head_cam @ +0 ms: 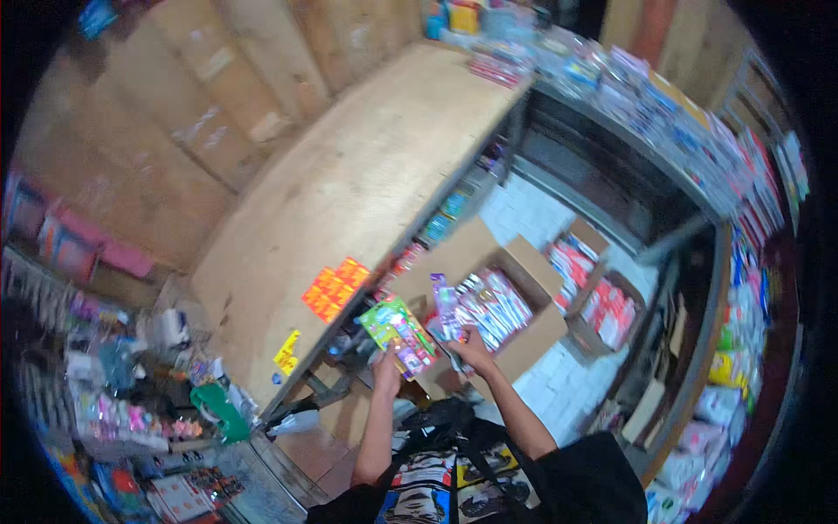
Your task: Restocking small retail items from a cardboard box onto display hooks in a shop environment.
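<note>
My left hand (387,368) grips the lower edge of a green and pink packaged card (398,334), held over the gap beside the wooden table. To its right my right hand (471,348) holds a slim purple package (444,304), with something dark and thin below it. Both hands are near an open cardboard box (537,334) full of white, red and blue packets (497,304). Blur hides the finer details of what each hand holds.
Orange packs (335,288) and a yellow item (287,352) lie on the long wooden table (340,190). Smaller open boxes (612,311) with red and white packets stand on the tiled floor (556,399). Packaged goods (655,105) line the shelves right; a green item (222,411) lies among goods left.
</note>
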A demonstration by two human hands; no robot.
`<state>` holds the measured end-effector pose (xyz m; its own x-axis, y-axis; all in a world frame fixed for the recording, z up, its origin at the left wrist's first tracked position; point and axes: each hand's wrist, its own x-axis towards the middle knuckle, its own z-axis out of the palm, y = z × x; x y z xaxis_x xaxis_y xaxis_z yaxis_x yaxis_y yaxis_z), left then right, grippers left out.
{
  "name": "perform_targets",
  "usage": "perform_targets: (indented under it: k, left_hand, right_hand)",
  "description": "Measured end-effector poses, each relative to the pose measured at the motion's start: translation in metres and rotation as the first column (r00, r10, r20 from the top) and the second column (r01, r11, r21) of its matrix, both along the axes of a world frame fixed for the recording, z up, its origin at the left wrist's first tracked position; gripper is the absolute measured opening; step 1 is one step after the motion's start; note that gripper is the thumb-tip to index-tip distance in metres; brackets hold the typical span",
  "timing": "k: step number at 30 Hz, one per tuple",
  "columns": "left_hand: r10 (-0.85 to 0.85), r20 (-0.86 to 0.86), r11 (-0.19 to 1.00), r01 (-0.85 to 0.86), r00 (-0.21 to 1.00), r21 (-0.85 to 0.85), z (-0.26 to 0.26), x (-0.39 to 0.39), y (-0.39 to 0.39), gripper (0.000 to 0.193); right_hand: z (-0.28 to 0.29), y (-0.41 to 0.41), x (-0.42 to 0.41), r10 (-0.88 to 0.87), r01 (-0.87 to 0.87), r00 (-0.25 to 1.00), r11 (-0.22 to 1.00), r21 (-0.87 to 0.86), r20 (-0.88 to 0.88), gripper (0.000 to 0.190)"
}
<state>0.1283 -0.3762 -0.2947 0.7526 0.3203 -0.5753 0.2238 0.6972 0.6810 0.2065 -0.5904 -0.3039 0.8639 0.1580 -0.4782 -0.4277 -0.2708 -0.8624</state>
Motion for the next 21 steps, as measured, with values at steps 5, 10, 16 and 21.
perform_targets:
  k: [5,10,16,21]
  left_hand:
    - [0.127,0.078,0.990,-0.131,0.989,0.043,0.047,0.005,0.043,0.031]
    - [0.282,0.225,0.958,-0.285,0.933,-0.023,0.103,-0.007,0.119,0.030]
    - [0.480,0.341,0.848,-0.527,0.808,0.053,0.178,-0.040,0.225,0.027]
    - [0.582,0.428,0.718,-0.684,0.692,0.129,0.219,-0.068,0.298,0.025]
  right_hand:
    - [0.052,0.062,0.029,0.106,-0.146,0.984,0.942,0.303,0.143,0.055]
    - [0.131,0.170,0.053,0.273,-0.350,0.933,0.840,0.415,0.235,0.059]
    - [0.198,0.315,0.071,0.461,-0.617,0.772,0.710,0.341,0.438,0.067]
    - [0.261,0.445,0.068,0.578,-0.745,0.665,0.556,0.369,0.473,0.067]
